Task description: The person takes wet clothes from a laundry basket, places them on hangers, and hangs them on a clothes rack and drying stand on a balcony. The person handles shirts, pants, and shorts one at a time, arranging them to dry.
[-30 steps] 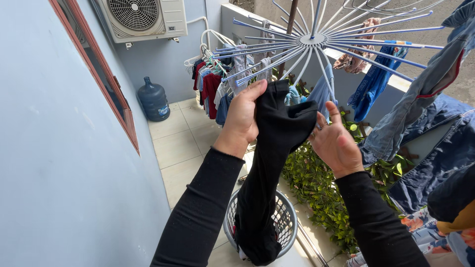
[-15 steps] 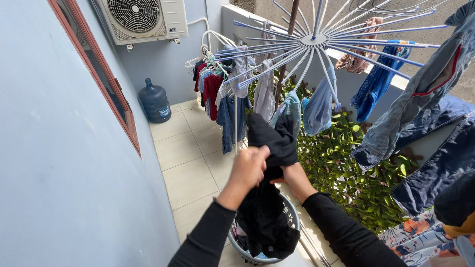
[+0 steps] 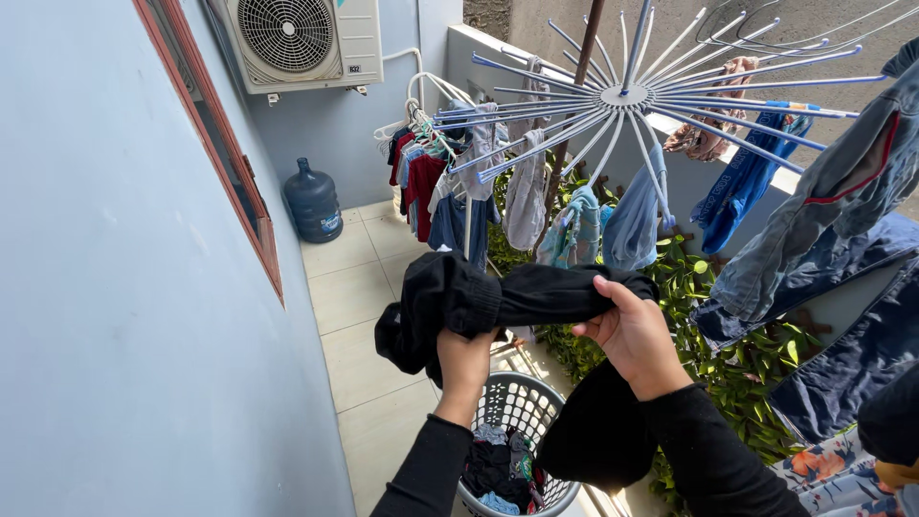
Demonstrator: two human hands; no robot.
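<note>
Nearest the camera, the left hand (image 3: 466, 356) is closed around a bunched black fabric garment (image 3: 498, 299), gripping it from below, while the right hand (image 3: 632, 330) clamps the same garment at its other end, so the cloth stretches horizontally between them. A loose black fold hangs below the right wrist. Directly beneath stands a round grey plastic laundry basket (image 3: 522, 397) on the pale tiled floor (image 3: 356, 287), holding what seems to be dark and blue clothing. Beyond, green leafy shrubs (image 3: 708, 335) grow beside a blue-spoked umbrella drying rack (image 3: 627, 96) hung with clothes. Farther back stand a blue water jug (image 3: 313, 201) and a wall-mounted white air-conditioner unit (image 3: 302, 38).
</note>
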